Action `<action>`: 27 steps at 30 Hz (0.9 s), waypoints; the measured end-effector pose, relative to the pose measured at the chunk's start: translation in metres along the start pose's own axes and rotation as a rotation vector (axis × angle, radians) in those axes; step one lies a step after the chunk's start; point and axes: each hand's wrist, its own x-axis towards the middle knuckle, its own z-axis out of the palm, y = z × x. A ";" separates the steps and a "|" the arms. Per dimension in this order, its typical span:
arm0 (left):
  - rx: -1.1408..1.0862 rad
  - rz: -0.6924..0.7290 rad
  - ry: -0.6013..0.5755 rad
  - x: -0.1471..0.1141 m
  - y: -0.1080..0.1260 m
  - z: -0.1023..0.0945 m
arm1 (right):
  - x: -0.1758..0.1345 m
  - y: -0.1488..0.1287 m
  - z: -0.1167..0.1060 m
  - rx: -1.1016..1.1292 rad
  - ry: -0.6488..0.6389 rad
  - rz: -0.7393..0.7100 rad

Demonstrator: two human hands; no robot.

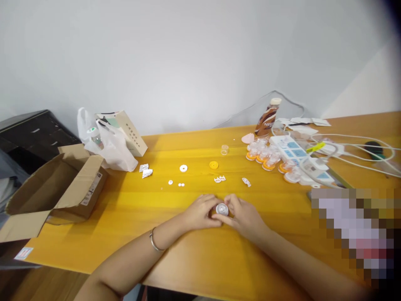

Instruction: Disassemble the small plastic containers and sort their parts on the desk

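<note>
Between my two hands is a small round white disc-shaped part (222, 209) with a ringed face turned up. My left hand (203, 212) grips its left side, fingers curled. My right hand (241, 213) pinches it from the right with thumb and fingers. Beyond my hands lie a yellow round cap (214, 165), a white ring (183, 168), white toothed pieces (219, 179) and a white slotted piece (246, 182). Small white discs (181, 184) and a small white wheel (170, 182) rest to the left. A clear little cup (224, 149) stands farther back.
At left are an open cardboard box (78, 188), a white plastic bag (115, 150) and foil pieces (145, 170). A brown bottle (267, 119), several clear-and-orange containers (266, 159), a power strip (316, 167) and cables crowd the right. The lower right corner is pixelated.
</note>
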 end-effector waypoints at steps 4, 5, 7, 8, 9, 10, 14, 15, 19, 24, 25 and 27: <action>-0.074 -0.011 0.045 0.000 0.003 0.000 | 0.001 -0.004 -0.001 0.047 -0.031 0.020; -0.098 -0.018 0.049 0.000 0.004 0.000 | 0.001 -0.004 -0.002 0.053 -0.040 0.013; -0.116 -0.039 0.057 0.000 0.004 -0.001 | 0.001 -0.004 -0.004 0.056 -0.039 -0.014; -0.111 -0.053 0.061 0.000 0.004 -0.001 | 0.000 -0.004 -0.005 0.059 -0.025 -0.038; -0.105 -0.065 0.065 0.000 0.004 -0.001 | 0.000 -0.004 -0.005 0.065 0.000 -0.074; -0.101 -0.072 0.070 0.000 0.004 -0.001 | 0.000 -0.003 -0.006 0.068 0.039 -0.115; -0.125 -0.063 0.092 0.001 0.003 0.001 | -0.001 0.000 -0.003 0.050 0.223 -0.217; -0.128 -0.069 0.092 0.001 0.003 0.001 | -0.001 0.000 -0.002 0.034 0.233 -0.207; -0.107 -0.091 0.065 0.001 0.002 0.001 | -0.002 0.000 0.003 0.000 0.122 -0.079; -0.112 -0.073 0.064 0.001 0.004 -0.001 | -0.002 -0.003 0.003 -0.014 0.127 -0.136; -0.120 -0.078 0.065 0.001 0.004 -0.001 | -0.002 -0.003 0.003 -0.020 0.158 -0.169; -0.133 -0.088 0.066 0.001 0.005 -0.001 | -0.002 -0.002 0.003 -0.031 0.204 -0.198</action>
